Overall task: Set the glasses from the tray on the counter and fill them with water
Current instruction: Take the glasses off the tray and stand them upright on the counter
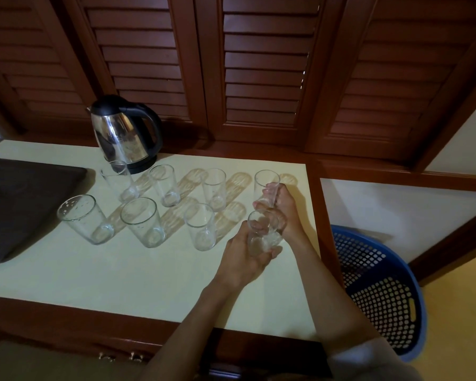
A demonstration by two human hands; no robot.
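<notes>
Several empty clear glasses stand in two rows on the pale counter (121, 273). My right hand (285, 210) grips the far-right glass of the back row (265, 182), which rests on the counter. My left hand (245, 257) holds another glass (261, 232) at the right end of the front row; whether its base touches the counter is hidden by my fingers. The dark tray (17, 204) lies at the left with nothing on it. A steel kettle (125, 133) with a black handle stands at the back, behind the glasses.
Brown louvred shutters (259, 78) rise behind the counter. A wooden edge (329, 215) borders the counter on the right. Below that side sits a blue perforated basket (382, 298) on the floor. Bare counter lies in front of the glasses.
</notes>
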